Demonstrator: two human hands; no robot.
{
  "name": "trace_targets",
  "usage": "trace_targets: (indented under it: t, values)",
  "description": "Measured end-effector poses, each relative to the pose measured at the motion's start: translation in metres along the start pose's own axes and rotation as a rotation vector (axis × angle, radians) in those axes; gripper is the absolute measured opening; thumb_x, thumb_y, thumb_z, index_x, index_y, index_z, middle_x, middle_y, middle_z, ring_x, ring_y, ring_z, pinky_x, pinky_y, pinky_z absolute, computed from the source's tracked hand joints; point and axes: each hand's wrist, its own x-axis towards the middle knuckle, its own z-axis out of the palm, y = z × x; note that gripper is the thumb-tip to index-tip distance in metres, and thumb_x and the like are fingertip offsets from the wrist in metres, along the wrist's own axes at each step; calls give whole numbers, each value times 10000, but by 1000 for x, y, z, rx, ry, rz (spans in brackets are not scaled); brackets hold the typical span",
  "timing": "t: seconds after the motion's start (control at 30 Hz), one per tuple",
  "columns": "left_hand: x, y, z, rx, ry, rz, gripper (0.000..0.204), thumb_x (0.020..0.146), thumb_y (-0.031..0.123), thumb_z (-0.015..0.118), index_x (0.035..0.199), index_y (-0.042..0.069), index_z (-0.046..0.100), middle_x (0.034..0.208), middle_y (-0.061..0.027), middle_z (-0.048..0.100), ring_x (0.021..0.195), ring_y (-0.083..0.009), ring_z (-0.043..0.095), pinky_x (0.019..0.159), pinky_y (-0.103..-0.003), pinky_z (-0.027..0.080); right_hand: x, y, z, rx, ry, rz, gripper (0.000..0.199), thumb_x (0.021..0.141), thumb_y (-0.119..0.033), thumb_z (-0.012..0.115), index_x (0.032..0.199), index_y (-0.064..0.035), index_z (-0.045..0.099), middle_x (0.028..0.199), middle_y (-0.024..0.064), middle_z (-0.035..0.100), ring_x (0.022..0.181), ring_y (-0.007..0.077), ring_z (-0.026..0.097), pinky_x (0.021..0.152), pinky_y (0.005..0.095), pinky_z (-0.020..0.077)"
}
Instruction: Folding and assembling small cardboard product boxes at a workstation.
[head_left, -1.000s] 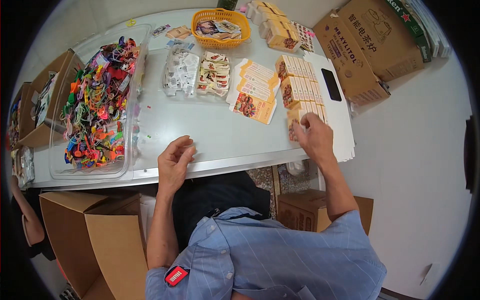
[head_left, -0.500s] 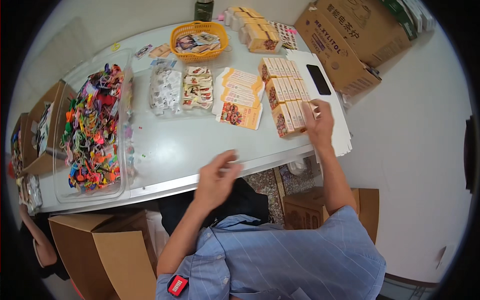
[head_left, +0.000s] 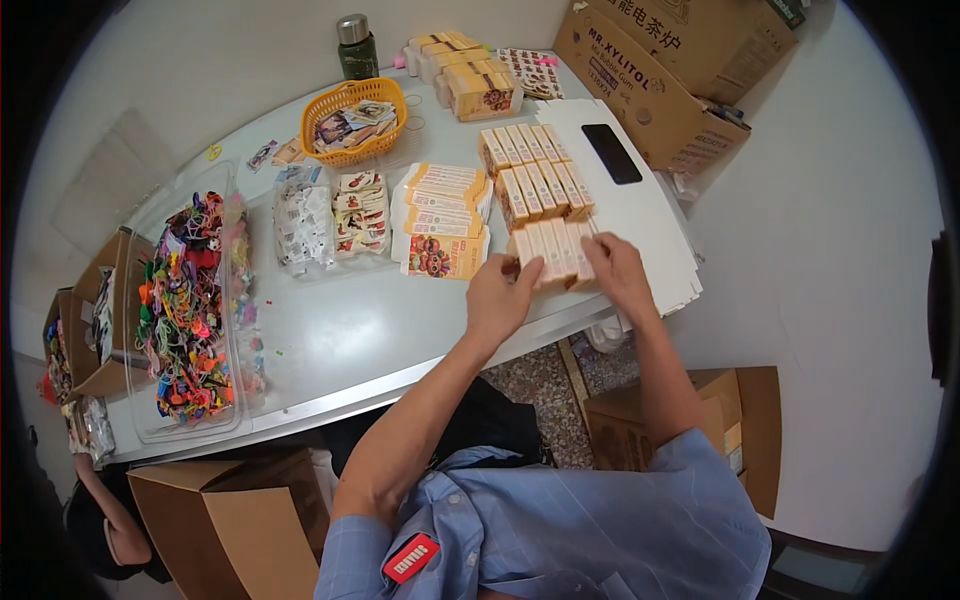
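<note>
Three rows of small orange and white cartons stand upright near the table's right side. My left hand and my right hand press on opposite ends of the nearest row of cartons, clasping it between them. That row looks slightly blurred and skewed from the middle row just behind it. At the back is the far row. Left of my left hand lies a fanned stack of flat, unfolded cartons. Both hands have curled fingers, and some fingertips are hidden behind the cartons.
A clear tub of colourful trinkets stands at left. Clear trays hold white sachets and printed packets. Behind them are a yellow basket and bundled cartons. A phone lies on white sheets. Another person's arm shows at far left.
My left hand has moved right and forward from over the table edge onto the nearest carton row. My right hand stays at its right end. The whole view has shifted.
</note>
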Motion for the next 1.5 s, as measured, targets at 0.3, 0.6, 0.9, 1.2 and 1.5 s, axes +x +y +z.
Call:
trace_targets:
  t: [0.3, 0.6, 0.9, 1.2, 1.5]
  values:
    - [-38, 63, -40, 771, -102, -83, 705, 863, 545, 744, 1169, -75, 606, 879, -259, 733, 823, -411, 737, 729, -490, 571, -46, -22, 3, 456, -340, 305, 408, 993, -347, 668, 1115, 39, 610, 824, 78, 657, 686, 141, 653, 607, 284, 537]
    - [-33, 74, -26, 879, -149, -204, 1057, 648, 834, 746, 1107, -103, 576, 871, -242, 722, 834, -383, 742, 744, -446, 589, -59, -2, 15, 906, -487, 425, 285, 1072, -302, 543, 1125, -25, 588, 945, 88, 686, 765, 158, 705, 630, 297, 606]
    - [-41, 63, -10, 1004, -30, -98, 1370, 577, 737, 841, 1462, -163, 308, 1228, -237, 568, 1051, -355, 647, 850, -499, 540, -61, 6, 24, 959, -579, 439, 201, 1033, -173, 568, 1124, 5, 589, 998, 113, 699, 847, 192, 724, 722, 341, 648]
    - [-40, 76, 5, 1078, -89, -88, 1395, 524, 649, 879, 1548, -65, 255, 1247, -212, 501, 1131, -361, 553, 866, -524, 514, -55, 23, 14, 982, -704, 453, 208, 1032, -170, 531, 1125, 4, 599, 1017, 130, 696, 874, 231, 727, 740, 350, 627]
    - [-44, 48, 8, 999, -9, 61, 1262, 542, 446, 838, 1520, -111, 266, 1305, -222, 449, 1172, -351, 480, 1011, -526, 380, -24, 11, 43, 877, -561, -91, 872, 1043, -657, 297, 1586, 25, 261, 1619, 199, 306, 1518, 285, 271, 1240, 423, 214]
